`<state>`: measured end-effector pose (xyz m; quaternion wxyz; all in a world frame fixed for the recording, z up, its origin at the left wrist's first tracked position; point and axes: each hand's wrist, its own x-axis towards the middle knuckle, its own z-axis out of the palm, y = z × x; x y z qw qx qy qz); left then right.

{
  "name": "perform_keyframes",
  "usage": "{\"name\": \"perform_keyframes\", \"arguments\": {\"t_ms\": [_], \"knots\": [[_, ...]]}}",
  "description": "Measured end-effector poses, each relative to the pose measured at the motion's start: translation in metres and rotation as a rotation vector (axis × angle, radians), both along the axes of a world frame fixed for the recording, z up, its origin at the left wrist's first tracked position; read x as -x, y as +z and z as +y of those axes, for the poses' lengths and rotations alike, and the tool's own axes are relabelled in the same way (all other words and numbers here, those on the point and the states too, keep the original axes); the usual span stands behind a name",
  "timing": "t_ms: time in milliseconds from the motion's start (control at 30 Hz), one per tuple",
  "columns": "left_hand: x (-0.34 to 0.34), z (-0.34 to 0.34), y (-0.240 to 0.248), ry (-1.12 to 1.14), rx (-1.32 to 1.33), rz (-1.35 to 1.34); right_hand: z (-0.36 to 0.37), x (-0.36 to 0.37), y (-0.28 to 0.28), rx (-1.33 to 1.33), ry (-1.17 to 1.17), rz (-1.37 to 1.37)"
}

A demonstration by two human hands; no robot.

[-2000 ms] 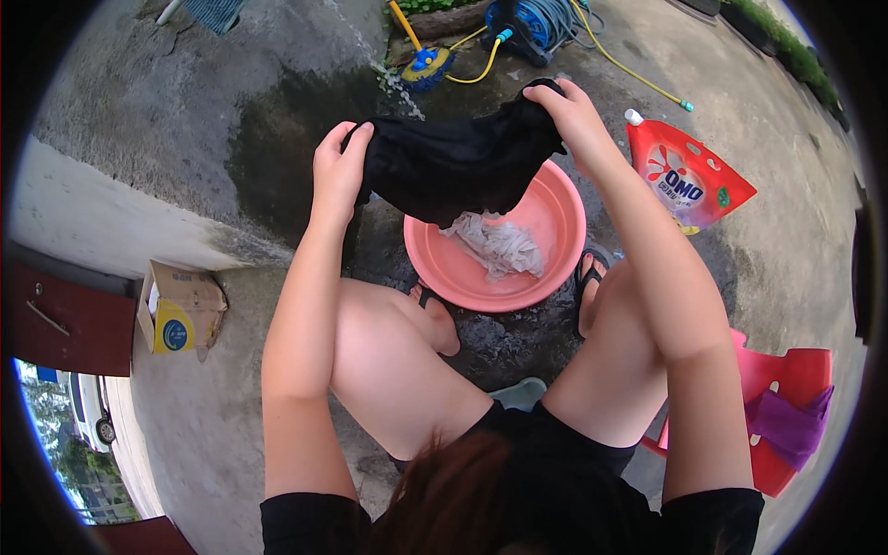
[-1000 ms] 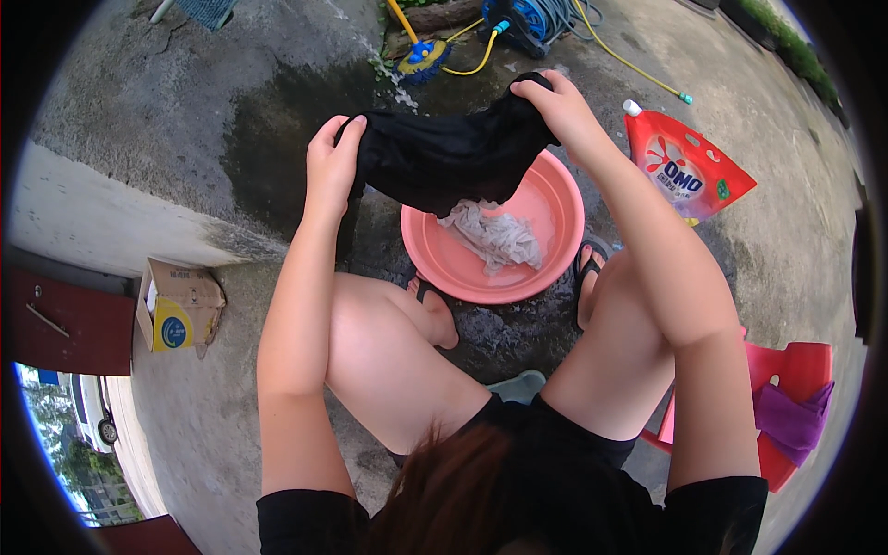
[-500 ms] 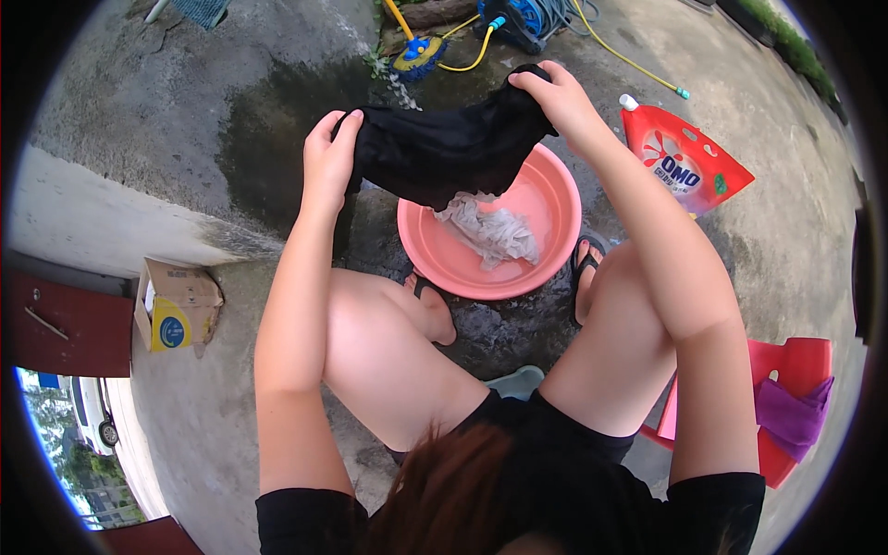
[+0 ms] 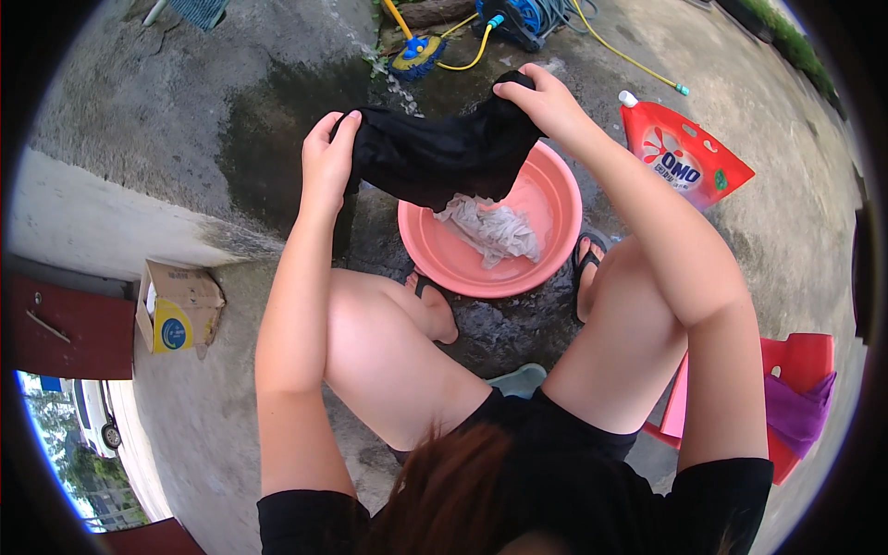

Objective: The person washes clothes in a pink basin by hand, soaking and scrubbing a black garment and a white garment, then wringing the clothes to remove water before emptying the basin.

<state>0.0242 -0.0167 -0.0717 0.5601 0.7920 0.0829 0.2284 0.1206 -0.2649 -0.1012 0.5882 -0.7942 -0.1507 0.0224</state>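
Observation:
A black garment [image 4: 430, 153] hangs stretched between my two hands, over the far left part of a pink basin [image 4: 561, 250]. My left hand [image 4: 331, 153] pinches its left end, thumb on top. At the opposite end my right hand [image 4: 541, 100] is closed on the bunched cloth. The garment's exact kind cannot be made out. Inside the basin a wet, crumpled whitish cloth [image 4: 495, 233] lies in a little water, its far side partly covered by the black garment.
Right of the basin lies a red detergent pouch [image 4: 680, 153] with a white cap. Beyond are a blue-and-yellow brush [image 4: 418, 57] and a hose reel [image 4: 518, 20]. A red plastic stool [image 4: 795, 356] with a purple cloth [image 4: 800, 412] is at right, a cardboard box [image 4: 190, 305] at left.
My right hand has moved a little left and nearer, so the black garment sags slightly more between the hands. The left hand has hardly moved.

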Motion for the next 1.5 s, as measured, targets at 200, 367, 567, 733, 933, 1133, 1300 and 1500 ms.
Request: {"name": "perform_keyframes", "arguments": {"t_ms": [200,367,567,733,933,1133,1300,1500], "knots": [[0.0,0.003,0.0,-0.02,-0.032,0.02,0.0,-0.003,-0.011,0.042,0.06,-0.034],[-0.001,0.0,0.0,0.003,-0.038,0.01,-0.005,-0.006,-0.015,0.007,0.065,-0.004],[-0.001,0.001,0.0,-0.039,-0.003,-0.013,-0.009,-0.003,-0.01,-0.026,-0.03,0.06],[0.0,-0.003,0.002,-0.009,-0.008,-0.002,-0.007,-0.008,-0.014,-0.091,-0.065,0.027],[0.001,0.003,0.003,-0.02,0.009,0.109,-0.003,-0.007,-0.013,-0.072,-0.061,0.008],[0.002,-0.002,0.002,-0.009,0.0,-0.009,0.0,-0.005,-0.013,-0.076,-0.055,-0.017],[0.002,-0.004,0.003,-0.003,-0.007,-0.015,0.002,-0.008,-0.017,-0.041,-0.043,-0.023],[0.002,-0.002,0.002,0.0,-0.015,-0.012,0.004,-0.007,-0.018,-0.025,-0.04,-0.038]]}}
